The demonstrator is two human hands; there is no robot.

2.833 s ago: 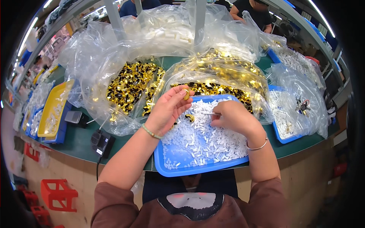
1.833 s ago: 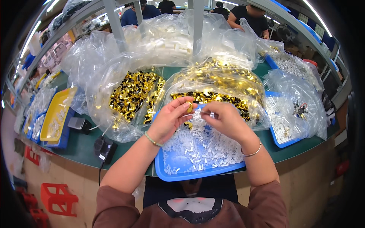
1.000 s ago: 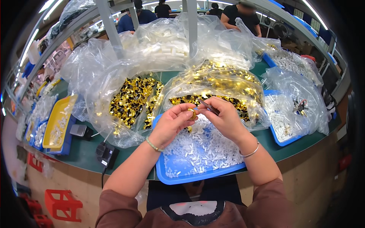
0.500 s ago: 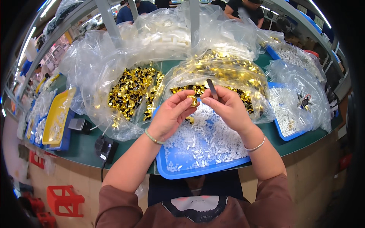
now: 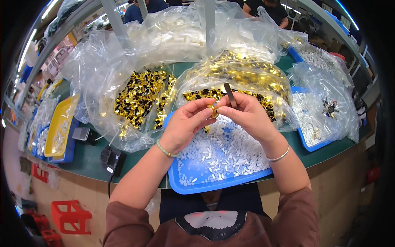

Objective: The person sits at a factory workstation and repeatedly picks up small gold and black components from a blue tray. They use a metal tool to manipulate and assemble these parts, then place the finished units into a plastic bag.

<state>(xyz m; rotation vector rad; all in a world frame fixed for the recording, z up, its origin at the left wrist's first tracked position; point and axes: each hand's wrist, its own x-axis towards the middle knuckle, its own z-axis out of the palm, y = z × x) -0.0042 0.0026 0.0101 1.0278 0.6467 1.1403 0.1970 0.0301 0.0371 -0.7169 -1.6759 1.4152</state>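
Above a blue tray (image 5: 220, 189), my left hand (image 5: 184, 126) pinches a small shiny gold-coloured curved piece (image 5: 212, 109) between thumb and fingers. My right hand (image 5: 252, 118) is closed around a dark, flat, narrow tool (image 5: 229, 94) whose blunt end sticks up past the fingers; its working tip is hidden. The right fingertips meet the gold piece, close to the left thumb. Many small white plastic pieces (image 5: 242, 154) lie spread in the tray, thickest toward its right side. Just under the hands, another gold piece (image 5: 206, 129) rests among them.
Clear plastic bags hold gold and black pieces at the left (image 5: 140, 96) and behind the tray (image 5: 247, 72). A yellow tray (image 5: 50, 142) stands far left, near a black adapter (image 5: 112, 159). At right is another blue tray (image 5: 306, 144). A red stool (image 5: 70, 216) stands on the floor.
Both hands have come closer together, and the gold piece has shifted slightly right, up against the right fingertips. The dark tool is still in my right hand.
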